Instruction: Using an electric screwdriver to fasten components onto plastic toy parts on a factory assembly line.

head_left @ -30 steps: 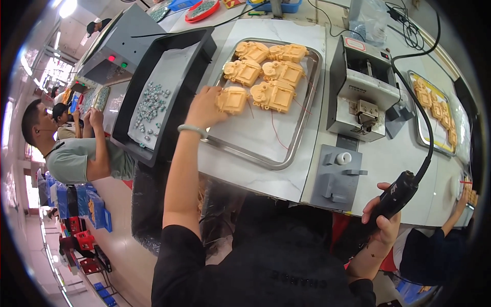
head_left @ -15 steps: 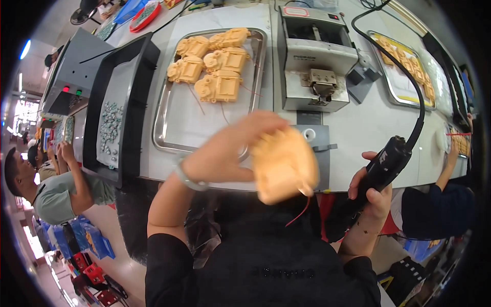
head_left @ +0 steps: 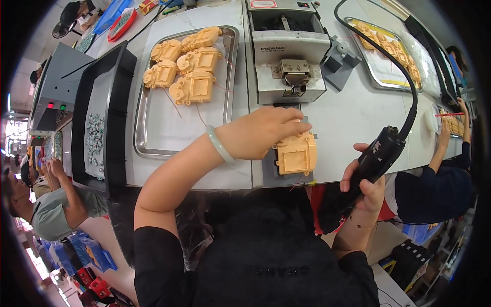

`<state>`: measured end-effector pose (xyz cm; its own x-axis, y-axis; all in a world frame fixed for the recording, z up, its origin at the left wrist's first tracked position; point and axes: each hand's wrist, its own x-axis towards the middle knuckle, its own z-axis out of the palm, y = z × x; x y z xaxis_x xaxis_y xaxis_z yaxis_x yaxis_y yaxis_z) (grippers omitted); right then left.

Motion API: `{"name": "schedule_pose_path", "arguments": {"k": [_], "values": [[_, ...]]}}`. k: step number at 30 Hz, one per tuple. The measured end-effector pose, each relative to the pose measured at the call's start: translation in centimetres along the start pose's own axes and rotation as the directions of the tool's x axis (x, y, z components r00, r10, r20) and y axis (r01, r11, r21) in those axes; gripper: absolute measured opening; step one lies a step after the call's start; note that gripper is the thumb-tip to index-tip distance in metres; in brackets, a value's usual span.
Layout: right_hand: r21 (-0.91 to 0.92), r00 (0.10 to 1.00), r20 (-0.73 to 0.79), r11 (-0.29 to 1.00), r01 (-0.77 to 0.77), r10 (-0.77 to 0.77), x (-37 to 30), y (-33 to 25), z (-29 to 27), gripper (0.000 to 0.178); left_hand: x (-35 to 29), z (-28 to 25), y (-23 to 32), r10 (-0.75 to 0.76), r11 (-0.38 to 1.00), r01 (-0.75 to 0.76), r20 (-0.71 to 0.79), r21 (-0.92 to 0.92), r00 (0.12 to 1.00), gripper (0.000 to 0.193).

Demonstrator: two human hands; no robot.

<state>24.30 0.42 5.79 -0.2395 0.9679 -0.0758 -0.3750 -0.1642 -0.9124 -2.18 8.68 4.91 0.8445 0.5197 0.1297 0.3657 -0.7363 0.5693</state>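
My left hand (head_left: pixel 258 132), with a pale green bangle at its wrist, lies over the top of a yellow-orange plastic housing (head_left: pixel 297 157), fingers curled on its far edge. The housing rests on a grey plate (head_left: pixel 270 173) near the front edge of the bench; a rectangular recess faces up, and a red wire shows at its near side. Fingers wrapped round it, my right hand (head_left: pixel 369 193) holds a black corded electric screwdriver (head_left: pixel 377 156) to the right of the housing. The cord rises from the tool's upper end. Its lower end is hard to make out against dark clothing.
A metal tray (head_left: pixel 204 134) at left holds several similar housings with thin wires. Beyond the plate stands a metal machine (head_left: pixel 291 48). Farther left is a black bin (head_left: pixel 116 97) of small metal parts; another tray (head_left: pixel 381 77) sits at far right. Other people work on both sides.
My left hand has brought the housing away from me and down onto the grey plate, turning it recess-up. The screwdriver stays in my right hand. The whole view has shifted slightly.
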Motion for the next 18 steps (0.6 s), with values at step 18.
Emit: {"name": "schedule_pose_path", "arguments": {"k": [18], "values": [[-0.479,0.992,-0.122,0.875,-0.076,0.020,2.9,2.6,3.2,0.046,-0.6,2.7,4.3,-0.312,0.947,0.317,-0.360,-0.045,0.879,0.088]]}}
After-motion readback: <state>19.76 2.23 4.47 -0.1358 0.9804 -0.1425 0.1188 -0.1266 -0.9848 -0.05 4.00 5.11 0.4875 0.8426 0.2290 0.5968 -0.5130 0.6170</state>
